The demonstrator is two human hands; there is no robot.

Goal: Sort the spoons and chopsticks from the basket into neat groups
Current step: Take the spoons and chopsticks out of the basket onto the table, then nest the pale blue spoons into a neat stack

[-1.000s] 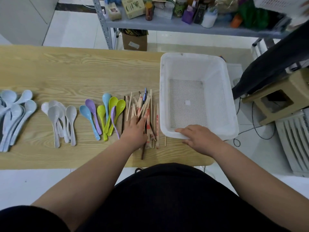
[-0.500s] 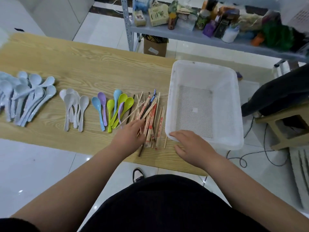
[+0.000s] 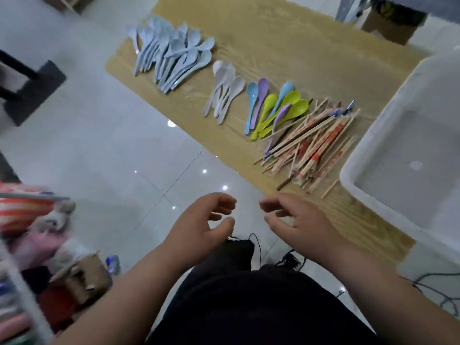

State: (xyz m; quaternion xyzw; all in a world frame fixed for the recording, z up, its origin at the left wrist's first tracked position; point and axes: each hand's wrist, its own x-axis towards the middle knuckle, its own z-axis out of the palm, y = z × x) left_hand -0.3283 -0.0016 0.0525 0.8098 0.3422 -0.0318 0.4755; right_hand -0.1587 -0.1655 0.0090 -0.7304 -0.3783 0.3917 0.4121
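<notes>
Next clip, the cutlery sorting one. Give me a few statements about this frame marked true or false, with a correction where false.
1. The left hand and the right hand hold nothing. True.
2. The chopsticks lie between the coloured spoons and the basket. True.
3. Spoons lie in the basket. False: the part in view shows only its bare mesh floor.
4. The left hand rests on the chopsticks. False: it hovers clear of them, by the near edge of the table, fingers loosely curled.
5. The white spoons lie between the pale blue spoons and the coloured spoons. True.
</notes>
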